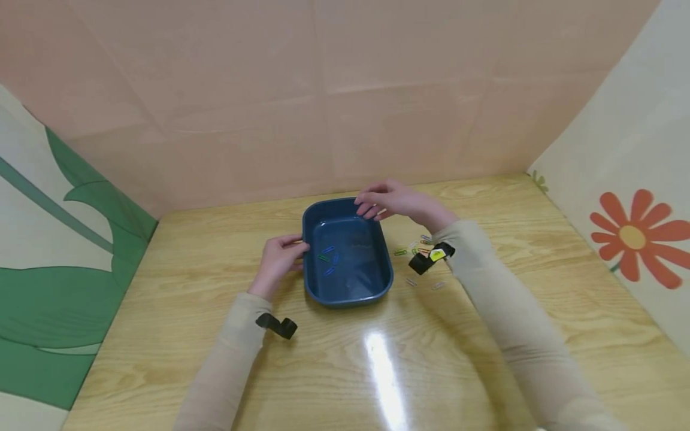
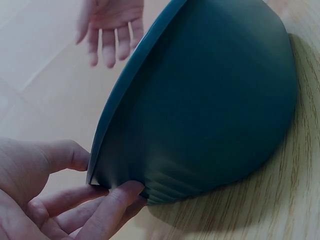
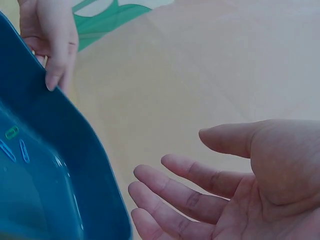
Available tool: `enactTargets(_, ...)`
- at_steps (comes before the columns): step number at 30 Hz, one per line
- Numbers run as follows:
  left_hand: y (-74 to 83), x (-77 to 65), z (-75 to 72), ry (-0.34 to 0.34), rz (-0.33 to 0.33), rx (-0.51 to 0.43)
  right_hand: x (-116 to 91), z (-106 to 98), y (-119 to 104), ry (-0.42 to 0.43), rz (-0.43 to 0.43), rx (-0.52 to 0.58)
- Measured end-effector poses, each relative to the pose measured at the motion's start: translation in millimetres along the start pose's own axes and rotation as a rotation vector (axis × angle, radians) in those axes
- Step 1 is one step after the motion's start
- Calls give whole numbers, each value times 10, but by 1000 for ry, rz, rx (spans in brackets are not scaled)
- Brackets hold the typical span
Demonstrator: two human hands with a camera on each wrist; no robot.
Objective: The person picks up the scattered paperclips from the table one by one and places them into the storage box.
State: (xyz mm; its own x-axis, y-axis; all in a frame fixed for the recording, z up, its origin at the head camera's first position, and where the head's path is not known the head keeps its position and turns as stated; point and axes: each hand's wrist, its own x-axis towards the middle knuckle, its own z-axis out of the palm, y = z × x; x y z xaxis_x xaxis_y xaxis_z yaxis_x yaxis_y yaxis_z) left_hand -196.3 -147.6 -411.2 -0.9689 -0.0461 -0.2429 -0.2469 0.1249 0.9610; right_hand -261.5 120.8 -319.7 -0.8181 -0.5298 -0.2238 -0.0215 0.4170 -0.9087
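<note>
A dark blue rectangular tray [image 1: 349, 257] stands on the table, holding several paper clips: blue ones [image 1: 329, 272] and a green one [image 1: 323, 258] toward its left side. My left hand [image 1: 277, 261] pinches the tray's left rim, thumb at the top edge and fingers against the outer wall, as the left wrist view shows. At the far right corner, my right hand [image 1: 395, 199] hovers by the rim with fingers loosely extended. Nothing is held in its palm [image 3: 260, 205] in the right wrist view. Loose paper clips [image 1: 401, 252] in several colours lie right of the tray, beneath the right forearm.
The wooden table [image 1: 178, 287] meets a pinkish-beige backdrop [image 1: 242, 149] behind the tray. White side panels carry green leaves [image 1: 59, 305] on the left and a red flower [image 1: 631, 236] on the right. A bright reflection lies on the table in front.
</note>
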Motion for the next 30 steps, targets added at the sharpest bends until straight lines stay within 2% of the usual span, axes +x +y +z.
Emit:
enactTargets(6,-9,9,-10,2,5,-15,-107,-237,164,32,-11,12)
enactTargets(18,-19,15,0,-7,-9,-22,-296,-639,731,104,78,50)
enactTargets(24,-12,0,-3,13,-5,-17,-389,-794,1020,97,127,3)
enactTargets(30,-15,-21,-23,22,5,-23,-405,-878,1263,109,133,-61)
